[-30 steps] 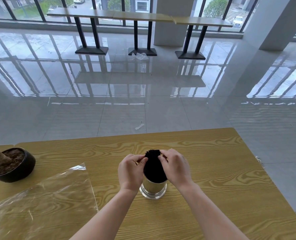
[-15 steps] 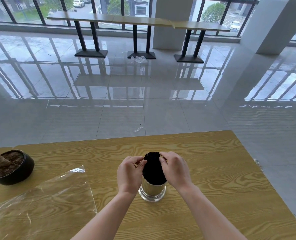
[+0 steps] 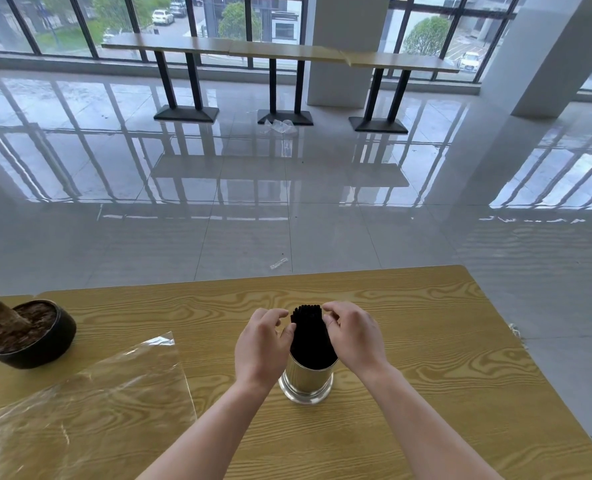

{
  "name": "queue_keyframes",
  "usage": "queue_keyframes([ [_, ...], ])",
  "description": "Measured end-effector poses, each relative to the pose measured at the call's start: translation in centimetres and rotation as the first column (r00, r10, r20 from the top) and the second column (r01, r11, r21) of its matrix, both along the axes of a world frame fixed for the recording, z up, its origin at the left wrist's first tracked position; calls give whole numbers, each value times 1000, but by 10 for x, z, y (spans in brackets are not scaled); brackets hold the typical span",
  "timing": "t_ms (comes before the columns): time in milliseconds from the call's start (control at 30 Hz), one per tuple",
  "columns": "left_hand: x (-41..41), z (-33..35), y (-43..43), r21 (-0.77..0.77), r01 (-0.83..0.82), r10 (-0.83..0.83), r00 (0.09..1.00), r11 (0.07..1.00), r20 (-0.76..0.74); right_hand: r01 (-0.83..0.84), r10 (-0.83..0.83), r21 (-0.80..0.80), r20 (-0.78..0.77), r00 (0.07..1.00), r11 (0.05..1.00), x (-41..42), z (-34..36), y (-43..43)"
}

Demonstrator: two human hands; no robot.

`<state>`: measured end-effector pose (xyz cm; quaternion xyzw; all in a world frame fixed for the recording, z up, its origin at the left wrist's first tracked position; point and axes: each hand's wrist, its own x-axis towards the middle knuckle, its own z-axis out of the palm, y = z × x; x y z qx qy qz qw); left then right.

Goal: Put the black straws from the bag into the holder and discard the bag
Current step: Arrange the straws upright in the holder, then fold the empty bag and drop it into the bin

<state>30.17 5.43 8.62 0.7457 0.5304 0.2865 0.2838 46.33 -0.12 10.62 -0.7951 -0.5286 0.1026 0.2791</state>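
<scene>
A bundle of black straws [image 3: 309, 336] stands upright in a shiny metal holder [image 3: 305, 382] on the wooden table [image 3: 426, 375]. My left hand [image 3: 261, 344] is at the bundle's left side, fingers curled and apart, with the thumb tip touching the straws. My right hand [image 3: 355, 337] is at the right side, its fingertips resting against the top of the bundle. Neither hand wraps around the straws. The empty clear plastic bag [image 3: 90, 414] lies flat on the table to the left.
A dark bowl-shaped pot [image 3: 31, 336] with soil and a cut stump sits at the table's far left. Beyond the table's far edge is glossy tiled floor with a small scrap of litter [image 3: 278, 263]. Long tables [image 3: 277, 53] stand by the windows.
Both hands have loosened from around the straws, so the bundle's top now shows between the fingertips. The camera has tilted up a little. The bag and pot have not moved.
</scene>
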Motion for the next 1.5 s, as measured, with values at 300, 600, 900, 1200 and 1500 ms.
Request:
queue_keyframes([
  [300, -6, 12, 0, 6, -23, 23, 1000, 1000, -17, 18, -18, 24, 10, 1000, 1000, -2, 10, -2],
  [600, -49, 41, 11, 145, 51, -17, 973, 988, -230, -87, 81, 130, 53, 995, 988, -23, 46, 11],
  [900, -144, 52, -11, 133, -115, 148, 951, 984, -271, -341, 340, 150, 34, 940, 928, -102, 57, 23],
  [1200, -275, 28, -44, 30, -386, 374, 866, 922, -332, -482, 476, -47, -105, 873, 875, -208, 12, 34],
  [1500, -389, -33, -81, -256, -636, 482, 741, 728, -468, -403, 363, -336, -180, 914, 851, -264, -51, 41],
])
